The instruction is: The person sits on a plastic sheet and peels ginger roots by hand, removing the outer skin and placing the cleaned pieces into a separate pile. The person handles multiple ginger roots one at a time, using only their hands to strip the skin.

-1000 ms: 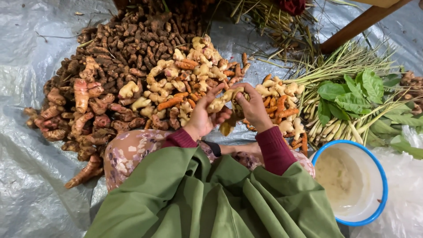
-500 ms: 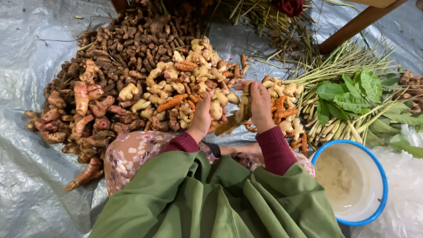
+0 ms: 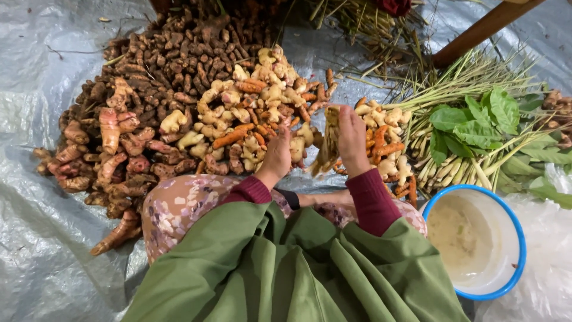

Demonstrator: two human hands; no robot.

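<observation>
A grey plastic sheet [image 3: 36,71] covers the ground and carries everything. On its far left lies a big heap of dark brown roots [image 3: 173,59], with pinkish, knobbly roots [image 3: 110,134] along its left and near edge. In the middle sits a smaller pile of pale yellow ginger pieces [image 3: 262,101] mixed with orange ones. To the right lie a bundle of lemongrass stalks [image 3: 459,161] and a bunch of green leaves [image 3: 476,122] on top of it. Near right stands a white bowl with a blue rim [image 3: 518,238], touching a clear plastic bag [image 3: 536,298]. A brown wooden bar [image 3: 482,27] slants across the far right corner.

The person sits at the near edge in a green garment [image 3: 286,274] with dark red sleeves. The right hand [image 3: 353,143] is raised and closed around a pale, flat piece of root [image 3: 329,140], held upright just above the near edge of the ginger pile. The left hand [image 3: 277,156] is just beside it, its fingers curled and resting against the ginger pieces; whether it grips one cannot be told.
</observation>
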